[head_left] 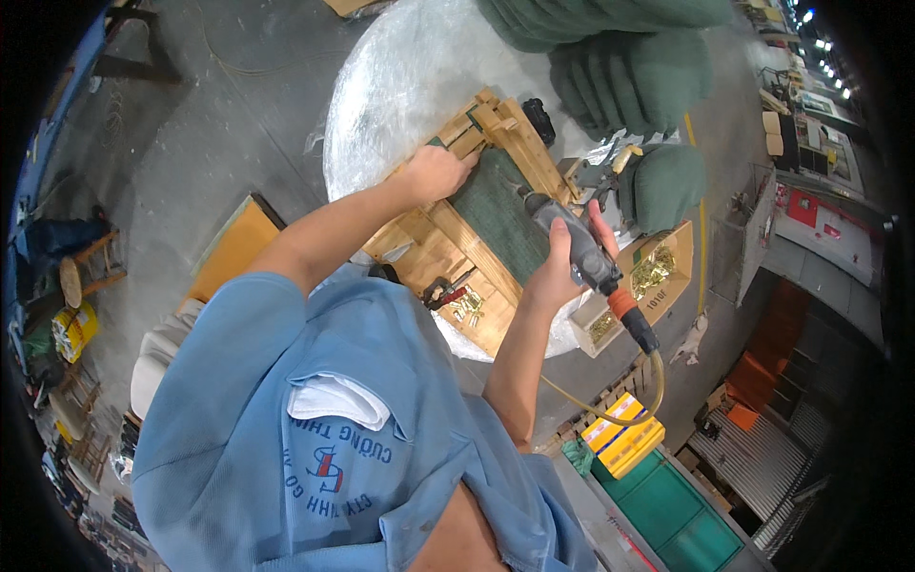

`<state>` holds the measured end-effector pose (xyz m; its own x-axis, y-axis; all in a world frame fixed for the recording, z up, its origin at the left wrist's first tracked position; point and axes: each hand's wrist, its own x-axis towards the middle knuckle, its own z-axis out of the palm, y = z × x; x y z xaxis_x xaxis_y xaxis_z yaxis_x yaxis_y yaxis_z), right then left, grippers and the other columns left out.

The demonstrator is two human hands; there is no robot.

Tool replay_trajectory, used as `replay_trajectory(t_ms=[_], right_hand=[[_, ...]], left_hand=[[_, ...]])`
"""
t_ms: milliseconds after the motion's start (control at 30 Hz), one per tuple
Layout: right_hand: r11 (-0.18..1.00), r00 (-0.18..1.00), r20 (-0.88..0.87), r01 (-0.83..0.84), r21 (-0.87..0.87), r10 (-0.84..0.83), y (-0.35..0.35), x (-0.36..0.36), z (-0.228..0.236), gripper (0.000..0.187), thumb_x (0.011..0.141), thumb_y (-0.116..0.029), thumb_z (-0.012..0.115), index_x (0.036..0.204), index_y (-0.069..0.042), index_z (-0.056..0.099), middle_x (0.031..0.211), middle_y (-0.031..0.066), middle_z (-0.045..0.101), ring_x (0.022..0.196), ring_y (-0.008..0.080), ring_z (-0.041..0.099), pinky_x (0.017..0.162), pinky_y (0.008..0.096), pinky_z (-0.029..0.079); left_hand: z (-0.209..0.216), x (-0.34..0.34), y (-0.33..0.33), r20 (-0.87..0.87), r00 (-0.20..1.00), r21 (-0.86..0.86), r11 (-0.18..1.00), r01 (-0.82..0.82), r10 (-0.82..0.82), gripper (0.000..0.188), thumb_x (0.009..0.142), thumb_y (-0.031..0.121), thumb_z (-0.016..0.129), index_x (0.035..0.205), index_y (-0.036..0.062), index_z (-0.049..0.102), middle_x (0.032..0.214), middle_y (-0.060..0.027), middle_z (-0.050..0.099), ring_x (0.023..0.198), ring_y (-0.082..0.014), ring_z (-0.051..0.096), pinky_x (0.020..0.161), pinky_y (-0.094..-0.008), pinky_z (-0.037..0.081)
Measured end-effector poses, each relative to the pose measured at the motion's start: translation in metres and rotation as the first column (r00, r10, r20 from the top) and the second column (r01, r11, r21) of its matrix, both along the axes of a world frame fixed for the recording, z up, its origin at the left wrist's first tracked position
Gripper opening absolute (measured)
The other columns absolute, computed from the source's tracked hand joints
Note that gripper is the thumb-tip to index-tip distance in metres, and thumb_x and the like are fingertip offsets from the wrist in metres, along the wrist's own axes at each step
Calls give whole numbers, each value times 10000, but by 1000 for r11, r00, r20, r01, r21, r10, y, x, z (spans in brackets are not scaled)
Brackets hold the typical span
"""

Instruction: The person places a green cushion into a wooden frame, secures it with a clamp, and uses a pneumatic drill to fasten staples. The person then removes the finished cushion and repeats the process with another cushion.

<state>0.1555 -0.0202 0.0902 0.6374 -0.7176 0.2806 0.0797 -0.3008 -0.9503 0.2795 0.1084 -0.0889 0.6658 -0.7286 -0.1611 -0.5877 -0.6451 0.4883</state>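
Observation:
My right hand [558, 267] is closed around a grey air-powered driver [562, 229] with an orange collar and a hose at its rear. The driver's tip points at a green fabric panel [500, 205] set in a wooden frame [462, 234]. Across the panel, my left hand [441, 173] grips the frame's far-left side, its fingertips curled over the wood and partly hidden. Brass fittings [467, 307] lie on a wooden board nearer me, beside a red-handled tool [438, 294].
The round work surface [381, 105] is wrapped in clear film. Green cushions [629, 81] are stacked on its far right. An open carton [675, 272] with brass pieces stands at the right, past a tool with a yellow handle [625, 157]. The hose [660, 386] loops below the driver.

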Motion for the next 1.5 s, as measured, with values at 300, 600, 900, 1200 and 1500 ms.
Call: replay_trajectory(t_ms=[300, 600, 900, 1200, 1500], right_hand=[[997, 992, -106, -77, -18, 75, 7, 51, -19, 526, 831, 78, 729, 1291, -31, 499, 1443, 232, 573, 1314, 319, 569, 1126, 458, 475], [993, 986, -139, -99, -68, 89, 11, 71, -40, 481, 834, 93, 726, 1261, -1, 525, 1417, 231, 597, 1255, 318, 612, 1071, 435, 525], [991, 989, -130, -84, -107, 70, 12, 74, -41, 448, 834, 104, 725, 1234, 14, 543, 1363, 222, 622, 1179, 303, 649, 1022, 414, 554], [994, 988, -130, -87, -63, 78, 9, 75, -40, 452, 836, 110, 725, 1239, 15, 545, 1343, 219, 626, 1141, 290, 659, 993, 400, 562], [990, 993, -64, -106, -90, 100, 7, 79, -43, 448, 832, 114, 733, 1237, 34, 561, 1312, 197, 639, 1070, 260, 683, 953, 381, 574]], left_hand=[[-11, 3, -4, 6, 999, -53, 998, 43, -43, 578, 976, 215, 556, 1521, 32, 500, 694, -124, 686, 600, -331, 679, 550, -467, 529], [-25, 4, -18, -63, 996, 2, 998, 62, -62, 600, 984, 182, 516, 1554, 4, 454, 784, -141, 718, 689, -333, 717, 587, -471, 554], [-22, 5, -17, -57, 995, 31, 996, 84, -82, 603, 988, 179, 506, 1561, 4, 445, 791, -130, 730, 695, -332, 723, 597, -466, 561], [-27, 2, -18, -49, 998, -5, 999, 49, -49, 549, 988, 184, 507, 1507, 4, 502, 769, -126, 728, 688, -337, 723, 586, -468, 563], [-27, 3, -19, -33, 998, -1, 999, 51, -51, 557, 992, 181, 509, 1525, 21, 497, 743, -108, 717, 644, -311, 715, 558, -464, 552]])
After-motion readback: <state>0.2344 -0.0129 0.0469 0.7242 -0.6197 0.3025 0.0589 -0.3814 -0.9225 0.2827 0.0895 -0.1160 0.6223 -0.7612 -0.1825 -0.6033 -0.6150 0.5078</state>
